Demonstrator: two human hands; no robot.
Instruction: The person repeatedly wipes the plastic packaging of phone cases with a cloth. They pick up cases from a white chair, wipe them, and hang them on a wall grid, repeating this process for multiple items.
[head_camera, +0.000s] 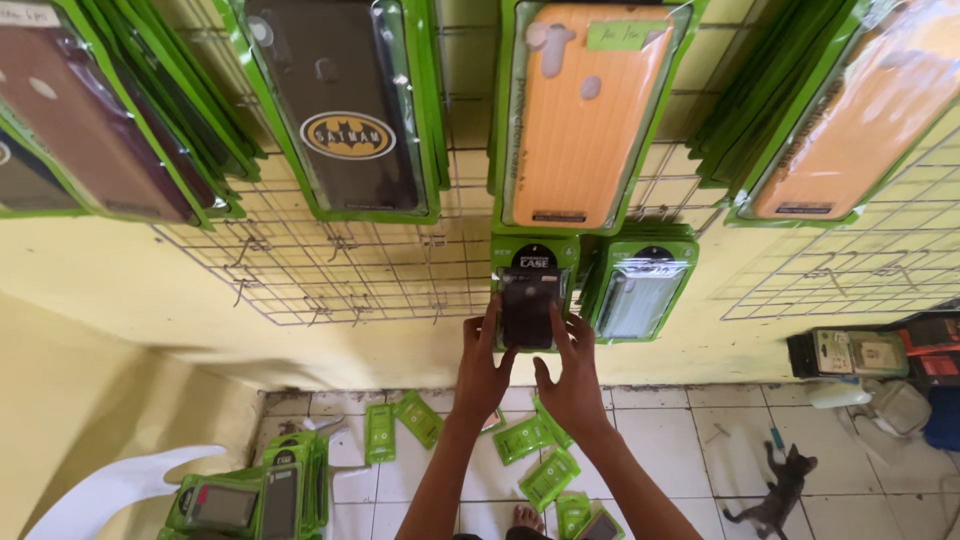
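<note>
— Looking down first, what is nearest?

— Green phone case packages lie scattered on the white tiled floor, and a stack of the same packages sits on a white plastic chair at the lower left. A dark cat walks on the tiles at the right.

— And the hands?

— Both reach up to one dark phone case in a green package. Its long axis is vertical, with the black label end pointing up. The left hand grips its left edge, fingers curled on the side. The right hand holds the right edge and lower corner, thumb below. So the package is between the two hands, just above the palms.

— Where does it hang?

— On a white wire grid fixed to the yellow wall, just beside a pale blue case in a green package. Higher on the grid hang an orange ribbed case, a black case with a yellow bat emblem and more packages.
</note>
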